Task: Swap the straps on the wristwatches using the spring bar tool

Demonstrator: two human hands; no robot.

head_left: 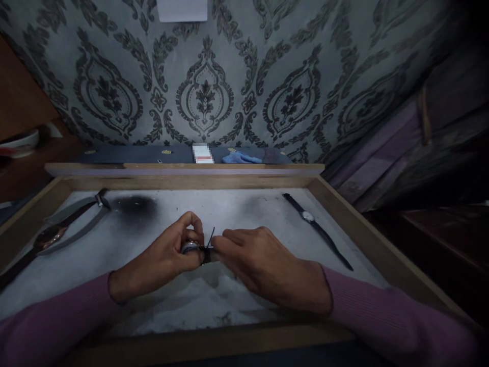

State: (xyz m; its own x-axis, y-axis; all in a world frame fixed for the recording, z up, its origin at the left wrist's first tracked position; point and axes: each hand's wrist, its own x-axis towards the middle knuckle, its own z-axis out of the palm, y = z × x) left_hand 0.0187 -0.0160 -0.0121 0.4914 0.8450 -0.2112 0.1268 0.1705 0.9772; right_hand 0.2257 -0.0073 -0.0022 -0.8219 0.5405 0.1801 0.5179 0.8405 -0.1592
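Note:
Between the thumb and fingers of my left hand (pixel 168 250) is a small wristwatch (pixel 190 247), its round case partly covered by the fingers. My right hand (pixel 263 260) is closed just to its right, fingertips pinched at a thin pale rod that reaches toward the watch. A thin dark strip (pixel 211 237) sticks up between the two hands; I cannot tell whether it belongs to the watch or to what the right hand pinches. Both hands are over a shallow wooden tray (pixel 194 181) with a pale, smudged bottom.
At the tray's right lies a watch with a dark strap (pixel 307 216), laid out flat. Two more watches, one brown (pixel 49 235) and one with a grey strap (pixel 80 232), overlap at the left. Behind the rim are a small box (pixel 202 153) and a blue cloth (pixel 240 157).

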